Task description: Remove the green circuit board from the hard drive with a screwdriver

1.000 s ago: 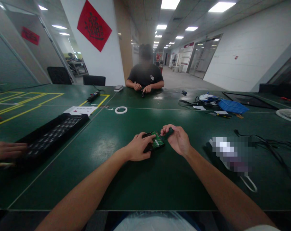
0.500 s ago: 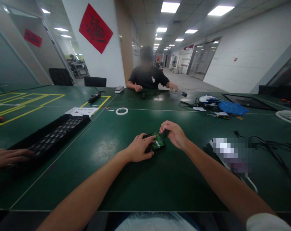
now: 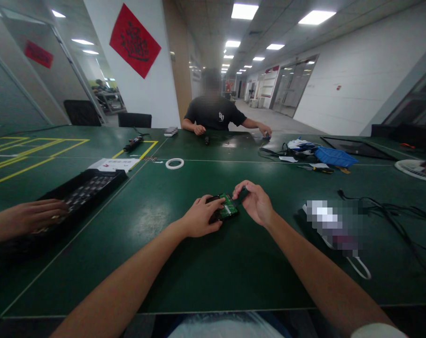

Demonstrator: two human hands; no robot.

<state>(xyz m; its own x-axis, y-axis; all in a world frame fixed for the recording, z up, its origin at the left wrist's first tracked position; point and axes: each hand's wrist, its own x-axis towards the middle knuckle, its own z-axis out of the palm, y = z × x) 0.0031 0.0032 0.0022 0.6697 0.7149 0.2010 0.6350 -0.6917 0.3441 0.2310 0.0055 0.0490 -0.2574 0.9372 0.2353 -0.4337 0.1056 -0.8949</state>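
A hard drive [image 3: 229, 206] with its green circuit board facing up lies flat on the green table. My left hand [image 3: 203, 217] grips it from the left, thumb along the near edge and fingers over the board. Just off the drive's right end, my right hand [image 3: 254, 202] is curled with thumb and forefinger pinched together. Something small and dark shows at those fingers, too indistinct to name.
A co-worker's hand [image 3: 40, 215] is over a long black tray [image 3: 117, 177] at left. Opposite sits a person in a black shirt [image 3: 213, 113]. Around lie a white tape ring [image 3: 174, 163], a blue basket [image 3: 334, 157], black cables [image 3: 385, 206] and a blurred-out object [image 3: 330, 225].
My hands keep about the same hold at the drive. At left, the co-worker's hand has moved farther over the tray. The person opposite has reached out to the right.
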